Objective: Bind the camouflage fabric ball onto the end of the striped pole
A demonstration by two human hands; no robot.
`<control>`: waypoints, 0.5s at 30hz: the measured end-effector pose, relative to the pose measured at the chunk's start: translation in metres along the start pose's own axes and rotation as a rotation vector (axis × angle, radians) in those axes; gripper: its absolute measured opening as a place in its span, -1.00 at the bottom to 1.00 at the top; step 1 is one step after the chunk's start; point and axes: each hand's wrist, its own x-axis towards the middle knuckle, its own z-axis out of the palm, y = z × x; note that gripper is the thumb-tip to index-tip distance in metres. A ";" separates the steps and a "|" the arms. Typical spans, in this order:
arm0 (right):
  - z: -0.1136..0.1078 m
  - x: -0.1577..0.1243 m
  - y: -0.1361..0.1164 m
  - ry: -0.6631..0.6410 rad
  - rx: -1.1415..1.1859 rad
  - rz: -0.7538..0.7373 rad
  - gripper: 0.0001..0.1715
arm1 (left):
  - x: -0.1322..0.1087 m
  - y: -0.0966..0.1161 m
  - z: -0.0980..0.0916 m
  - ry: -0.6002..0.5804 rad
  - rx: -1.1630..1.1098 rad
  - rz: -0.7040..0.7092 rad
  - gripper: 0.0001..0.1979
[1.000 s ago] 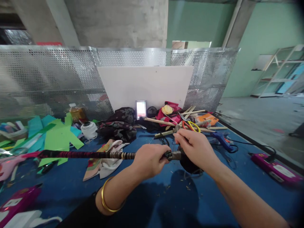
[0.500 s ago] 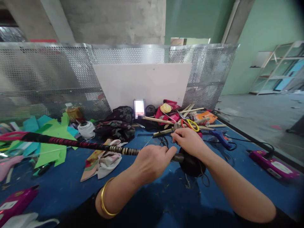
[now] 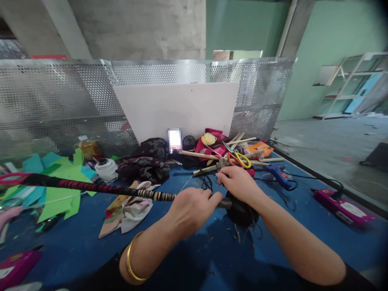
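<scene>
My left hand [image 3: 189, 208] is closed around a long stick [image 3: 91, 187] wrapped in black, pink and white thread, which reaches out to the left over the blue table [image 3: 75, 242]. My right hand [image 3: 241, 184] is closed at the stick's right end, its fingers pinched on something too small to make out. A dark round object [image 3: 242, 212] lies just under that hand, with loose thread around it.
Green and teal paper pieces [image 3: 63, 178], a white tape roll [image 3: 106, 169], dark cloth [image 3: 145, 161], patterned cloth [image 3: 127, 206], wooden sticks and yellow-handled scissors [image 3: 239, 159] crowd the back. A blue glue gun [image 3: 279, 176] and a pink device [image 3: 342, 206] lie right. Perforated metal screen [image 3: 60, 101] walls the rear.
The stick's far end swung up and back from level, then settled slightly lower. Both hands stayed closed at its right end, and my view shifted a little to the right.
</scene>
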 end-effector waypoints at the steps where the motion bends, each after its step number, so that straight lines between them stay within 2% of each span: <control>1: 0.001 0.000 0.000 -0.007 0.005 0.001 -0.66 | 0.000 0.000 0.001 0.004 0.002 0.004 -0.86; 7: -0.003 0.001 0.001 -0.111 0.063 -0.027 -0.66 | -0.002 -0.004 0.001 -0.016 -0.007 -0.011 -0.88; 10: -0.020 -0.005 0.008 -0.204 0.164 -0.066 -0.72 | -0.003 -0.011 -0.006 -0.032 -0.032 -0.056 -0.85; 13: -0.046 -0.017 0.026 -0.239 0.389 -0.110 -0.75 | -0.006 -0.022 -0.015 -0.041 -0.054 -0.131 -0.84; 15: -0.060 -0.023 0.044 -0.235 0.507 -0.029 -0.69 | -0.008 -0.030 -0.021 -0.036 -0.080 -0.192 -0.83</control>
